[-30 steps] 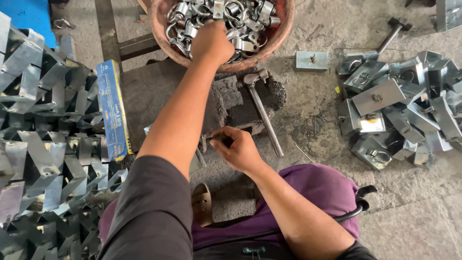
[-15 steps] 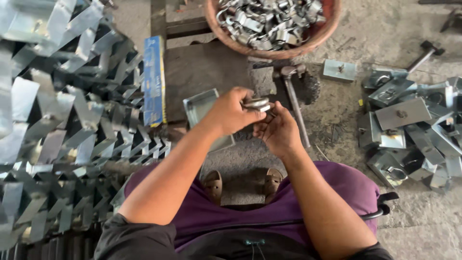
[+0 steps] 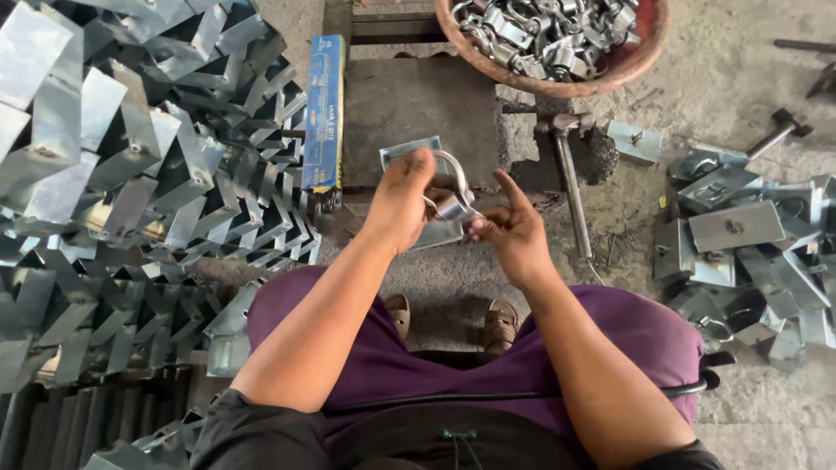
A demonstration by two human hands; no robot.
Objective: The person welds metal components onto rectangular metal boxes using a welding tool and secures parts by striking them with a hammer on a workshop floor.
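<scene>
My left hand grips a curved shiny metal clamp in front of my knees. My right hand meets it from the right, its fingertips pinching the clamp's small end piece. Under both hands a flat galvanised bracket plate lies on a dark stone slab. A round reddish bowl full of several more clamps stands beyond the slab, out of reach of either hand at this moment.
A large heap of folded galvanised brackets fills the left side. A blue flat box stands against it. A hammer lies right of the slab. More assembled brackets are piled on the right floor.
My left hand came back from the bowl with a clamp and joined my right hand. The view has shifted, bringing both hands to the middle above the bracket plate.
</scene>
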